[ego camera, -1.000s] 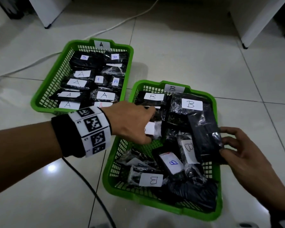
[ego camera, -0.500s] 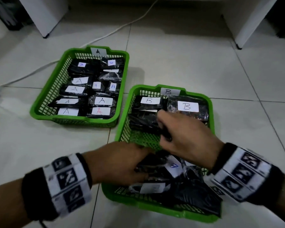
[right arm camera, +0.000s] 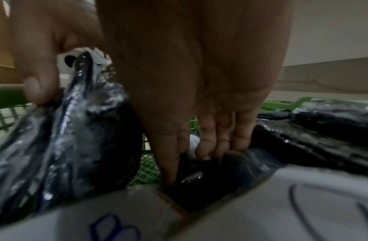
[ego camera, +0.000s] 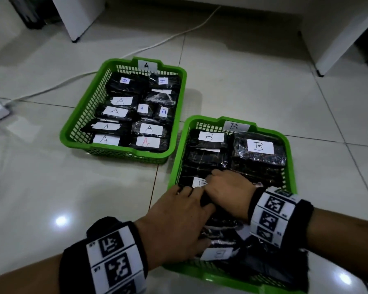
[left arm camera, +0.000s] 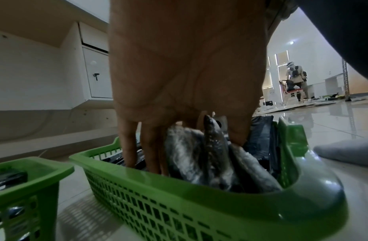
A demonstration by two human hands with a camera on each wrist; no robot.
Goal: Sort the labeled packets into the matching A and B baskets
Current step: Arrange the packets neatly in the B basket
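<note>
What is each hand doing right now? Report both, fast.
Left hand: grips a bunch of black packets in the B basket.
Right hand: fingers pressed down among the packets; grip cannot be told.

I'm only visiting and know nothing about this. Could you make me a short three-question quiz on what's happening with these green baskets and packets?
1. True or false: both hands are inside the B basket.
2. Which letter marks the basket that no hand touches?
3. The left hand is: (a) over the A basket, (b) among black packets in the B basket, (c) flat on the floor.

Key: 1 true; the right hand is there too. 2 A. 3 b.
</note>
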